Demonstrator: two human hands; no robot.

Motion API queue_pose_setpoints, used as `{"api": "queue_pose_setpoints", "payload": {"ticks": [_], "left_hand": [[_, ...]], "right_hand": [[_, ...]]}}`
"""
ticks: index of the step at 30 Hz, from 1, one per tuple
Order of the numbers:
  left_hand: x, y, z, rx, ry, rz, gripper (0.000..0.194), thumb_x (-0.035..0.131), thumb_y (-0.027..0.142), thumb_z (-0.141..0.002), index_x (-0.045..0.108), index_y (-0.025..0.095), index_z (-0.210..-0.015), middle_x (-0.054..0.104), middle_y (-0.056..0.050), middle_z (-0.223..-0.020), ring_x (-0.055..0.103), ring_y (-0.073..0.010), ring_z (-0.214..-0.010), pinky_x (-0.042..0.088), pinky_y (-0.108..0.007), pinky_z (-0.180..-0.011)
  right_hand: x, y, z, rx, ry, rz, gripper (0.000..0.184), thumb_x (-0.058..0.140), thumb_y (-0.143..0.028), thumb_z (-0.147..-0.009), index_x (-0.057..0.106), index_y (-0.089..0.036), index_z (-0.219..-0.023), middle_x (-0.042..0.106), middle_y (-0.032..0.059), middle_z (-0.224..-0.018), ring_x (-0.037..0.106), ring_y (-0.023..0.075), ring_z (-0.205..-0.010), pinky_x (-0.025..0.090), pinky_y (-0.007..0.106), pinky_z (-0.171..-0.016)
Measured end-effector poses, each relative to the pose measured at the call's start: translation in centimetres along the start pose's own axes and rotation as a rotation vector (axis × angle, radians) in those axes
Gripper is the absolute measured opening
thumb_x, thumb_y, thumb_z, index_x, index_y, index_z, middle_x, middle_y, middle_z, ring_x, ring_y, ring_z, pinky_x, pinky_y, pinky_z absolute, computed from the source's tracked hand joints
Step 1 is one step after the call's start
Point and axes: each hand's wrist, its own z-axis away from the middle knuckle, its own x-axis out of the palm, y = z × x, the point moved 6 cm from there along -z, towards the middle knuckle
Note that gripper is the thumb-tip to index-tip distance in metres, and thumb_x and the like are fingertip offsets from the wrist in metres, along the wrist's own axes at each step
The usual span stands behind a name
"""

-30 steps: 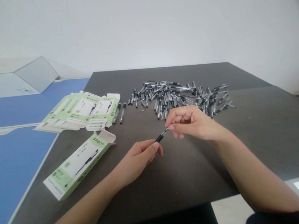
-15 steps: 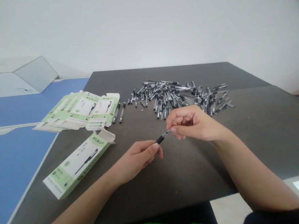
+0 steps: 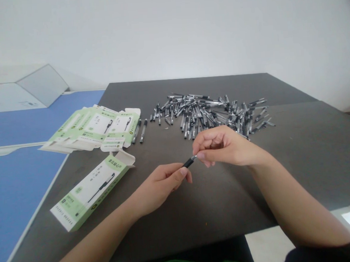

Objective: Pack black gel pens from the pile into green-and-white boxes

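My left hand [image 3: 163, 183] is closed on a pen [image 3: 189, 162], thumb on top and fingers beneath its black grip. The pen points up and to the right, above the dark table. At its silvery tip, my right hand [image 3: 218, 146] pinches with thumb and forefinger, its other fingers curled. Those fingertips partly cover the tip, so I cannot make out whether a small separate piece is between them. Behind my right hand lies a loose heap of black-and-clear pens [image 3: 194, 113].
An upright-printed green and white pen box [image 3: 92, 192] lies with its end flap open, left of my left hand. Several flattened boxes [image 3: 93, 126] overlap behind it, with two pens [image 3: 143, 131] alongside. A blue surface [image 3: 14, 186] adjoins the dark table [image 3: 299, 150], carrying a large white box [image 3: 13, 92].
My right hand has shifted slightly left and down, closer to my left hand. Less of the pen's front end shows between them. The boxes and the heap stay put.
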Motion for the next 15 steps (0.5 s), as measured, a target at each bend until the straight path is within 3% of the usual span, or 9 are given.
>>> {"api": "queue_pose_setpoints", "payload": {"ticks": [6, 12, 15], "left_hand": [[-0.9, 0.6, -0.2, 0.055, 0.148, 0.005, 0.035, 0.062, 0.050, -0.089, 0.065, 0.016, -0.085, 0.035, 0.008, -0.055, 0.030, -0.0074, -0.047, 0.021, -0.022, -0.045], [-1.4, 0.5, -0.4, 0.056, 0.247, 0.223, 0.038, 0.051, 0.049, -0.094, 0.063, 0.014, -0.082, 0.038, 0.007, -0.058, 0.029, -0.0066, -0.045, 0.020, -0.022, -0.043], [-2.0, 0.8, -0.3, 0.116, 0.327, 0.169, 0.030, 0.063, 0.045, -0.088, 0.063, 0.015, -0.083, 0.046, 0.005, -0.063, 0.036, -0.0064, -0.050, 0.023, -0.020, -0.044]], "right_hand": [[0.6, 1.5, -1.3, 0.042, 0.118, -0.153, 0.030, 0.083, -0.038, -0.077, 0.064, -0.015, -0.081, 0.069, -0.0013, -0.059, 0.057, 0.0073, -0.047, 0.045, 0.018, -0.045], [1.3, 3.1, -2.4, -0.040, 0.281, -0.280, 0.038, 0.083, -0.047, -0.074, 0.059, -0.018, -0.076, 0.058, -0.0078, -0.046, 0.046, 0.0058, -0.037, 0.034, 0.017, -0.037], [1.3, 3.0, -2.4, -0.081, 0.352, -0.299, 0.040, 0.086, -0.047, -0.069, 0.059, -0.018, -0.074, 0.059, -0.0072, -0.050, 0.048, 0.0058, -0.040, 0.036, 0.017, -0.039]]}}
